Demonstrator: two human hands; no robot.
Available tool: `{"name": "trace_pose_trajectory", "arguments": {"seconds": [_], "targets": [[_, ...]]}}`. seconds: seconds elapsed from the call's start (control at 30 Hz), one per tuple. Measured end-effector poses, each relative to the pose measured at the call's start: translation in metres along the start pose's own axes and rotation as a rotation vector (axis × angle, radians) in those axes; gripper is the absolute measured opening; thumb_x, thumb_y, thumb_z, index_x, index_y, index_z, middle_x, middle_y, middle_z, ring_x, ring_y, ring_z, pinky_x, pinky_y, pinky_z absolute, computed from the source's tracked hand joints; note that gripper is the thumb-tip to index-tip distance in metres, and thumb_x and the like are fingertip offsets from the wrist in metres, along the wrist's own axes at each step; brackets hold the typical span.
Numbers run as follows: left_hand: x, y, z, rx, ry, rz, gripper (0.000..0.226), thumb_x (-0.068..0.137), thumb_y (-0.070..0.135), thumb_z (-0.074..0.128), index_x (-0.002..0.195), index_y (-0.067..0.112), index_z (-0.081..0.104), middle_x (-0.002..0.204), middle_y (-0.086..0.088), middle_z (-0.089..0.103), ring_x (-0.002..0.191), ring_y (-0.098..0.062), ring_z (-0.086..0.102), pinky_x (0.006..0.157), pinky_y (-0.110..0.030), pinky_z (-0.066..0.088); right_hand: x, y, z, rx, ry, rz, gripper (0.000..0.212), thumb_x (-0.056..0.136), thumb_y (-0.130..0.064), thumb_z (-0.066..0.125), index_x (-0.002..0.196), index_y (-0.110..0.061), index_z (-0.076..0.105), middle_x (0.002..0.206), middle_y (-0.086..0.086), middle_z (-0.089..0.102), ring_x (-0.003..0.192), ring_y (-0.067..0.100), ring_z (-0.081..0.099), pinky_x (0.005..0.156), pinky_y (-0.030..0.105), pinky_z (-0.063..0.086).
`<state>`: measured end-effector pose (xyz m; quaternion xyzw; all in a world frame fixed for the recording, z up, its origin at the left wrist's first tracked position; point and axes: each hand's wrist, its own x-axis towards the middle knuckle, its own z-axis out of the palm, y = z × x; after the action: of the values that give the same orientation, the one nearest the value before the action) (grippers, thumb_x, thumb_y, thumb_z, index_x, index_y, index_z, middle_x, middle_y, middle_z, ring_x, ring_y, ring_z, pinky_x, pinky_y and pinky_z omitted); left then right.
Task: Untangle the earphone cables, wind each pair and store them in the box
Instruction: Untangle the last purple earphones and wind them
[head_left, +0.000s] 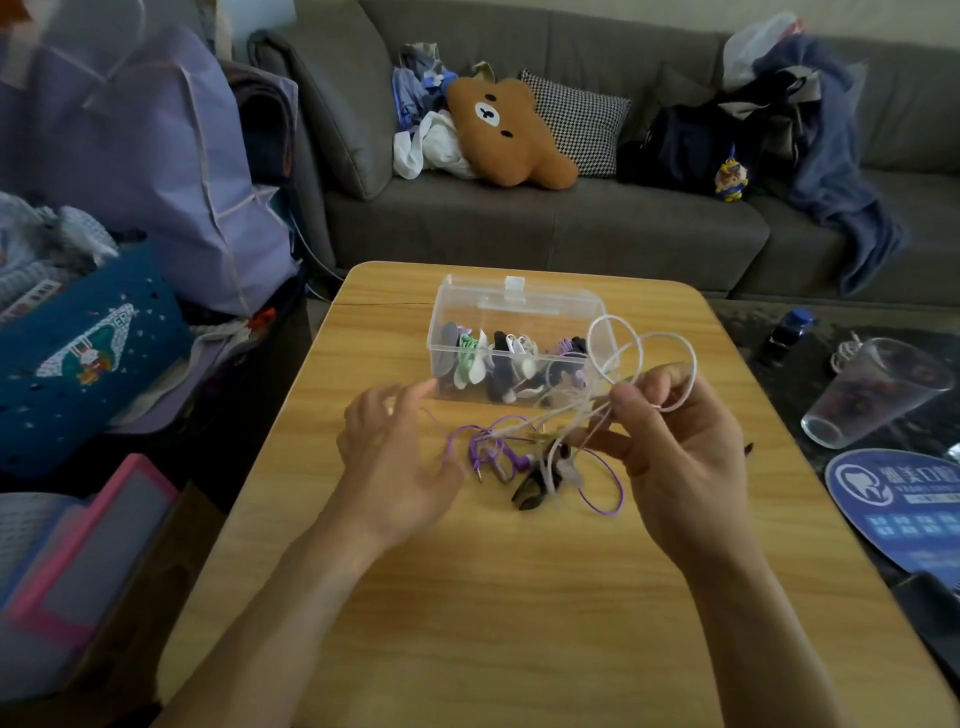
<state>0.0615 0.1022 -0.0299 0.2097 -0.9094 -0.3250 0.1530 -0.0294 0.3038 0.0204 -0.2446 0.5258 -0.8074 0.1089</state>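
Tabletop (519, 597) of pale wood fills the lower view, and everything that matters lies just beyond or between the person's fingers. Past the fingertips of both hands stands the clear plastic box (519, 338), its lid tipped back, already holding several wound pairs in black, white, green and purple. The right hand (680, 457) is raised over the table with thumb and forefinger pinched on the white earphone cable (644, 353), whose loose loops rise above those fingers while its remaining length trails down and left from the pinch into the tangle. The left hand (395, 457) hovers with fingers spread and slack, gripping nothing, its fingertips just short of the box's near corner. Between the two hands, below the right thumb, lies the purple earphone cable (493, 447), knotted loosely with the white strand, its loop curling out under the right palm. A small black piece (530, 493) sits at the tangle's near edge; what it is I cannot tell. Judging by how the loops hold themselves, the cord is light, thin and springy, soft enough to coil yet likely to slip through a lax pinch and to snag where strands cross. Best taken near a plug or earbud end, easing slack through rather than tugging, since the fine wire could be strained at its joints.
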Motion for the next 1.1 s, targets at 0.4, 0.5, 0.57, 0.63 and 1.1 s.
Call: {"name": "trace_pose_trajectory", "arguments": {"seconds": [0.4, 0.5, 0.57, 0.63, 1.1], "targets": [[-0.015, 0.03, -0.012, -0.925, -0.269, 0.001, 0.022, 0.092, 0.02, 0.064, 0.105, 0.004, 0.068, 0.063, -0.01, 0.055, 0.039, -0.017, 0.036, 0.04, -0.025, 0.025, -0.009, 0.014, 0.023, -0.143, -0.01, 0.115, 0.016, 0.092, -0.001, 0.06, 0.088, -0.006, 0.045, 0.074, 0.014, 0.056, 0.06, 0.033, 0.064, 0.048, 0.037, 0.056], [-0.011, 0.025, -0.018, -0.971, -0.263, -0.056, 0.021, 0.089, 0.019, 0.062, 0.102, 0.006, 0.072, 0.062, -0.007, 0.048, 0.039, -0.012, 0.024, 0.041, -0.027, 0.013, -0.01, 0.012, 0.025, -0.168, 0.011, 0.172, 0.018, 0.095, 0.005, 0.056, 0.088, -0.006, 0.044, 0.06, 0.009, 0.047, 0.04, 0.02, 0.046, 0.037, 0.021, 0.036], [-0.01, 0.023, -0.021, -0.933, -0.214, -0.066, 0.018, 0.089, 0.016, 0.063, 0.101, 0.006, 0.074, 0.06, -0.004, 0.051, 0.038, -0.013, 0.026, 0.041, -0.027, 0.014, -0.011, 0.015, 0.027, -0.161, -0.02, 0.252, 0.017, 0.094, 0.008, 0.055, 0.086, -0.005, 0.047, 0.055, 0.003, 0.045, 0.038, 0.012, 0.033, 0.037, 0.018, 0.025], [-0.008, 0.021, -0.025, -0.911, -0.169, -0.092, 0.022, 0.082, 0.019, 0.069, 0.099, 0.005, 0.074, 0.062, -0.006, 0.059, 0.039, -0.012, 0.034, 0.038, -0.021, 0.02, -0.01, 0.018, 0.028, -0.184, -0.068, 0.343, 0.013, 0.087, 0.006, 0.06, 0.084, -0.006, 0.055, 0.055, 0.005, 0.046, 0.036, 0.007, 0.03, 0.037, 0.016, 0.023], [-0.003, 0.008, -0.024, -0.6, 0.046, 0.028, 0.024, 0.088, 0.03, 0.064, 0.087, 0.006, 0.062, 0.078, -0.012, 0.074, 0.071, -0.024, 0.07, 0.067, -0.029, 0.056, -0.008, 0.001, 0.002, -0.623, -0.502, 0.492, 0.009, 0.093, -0.017, 0.067, 0.089, -0.01, 0.062, 0.069, 0.001, 0.067, 0.048, 0.012, 0.042, 0.042, 0.026, 0.037]]}}
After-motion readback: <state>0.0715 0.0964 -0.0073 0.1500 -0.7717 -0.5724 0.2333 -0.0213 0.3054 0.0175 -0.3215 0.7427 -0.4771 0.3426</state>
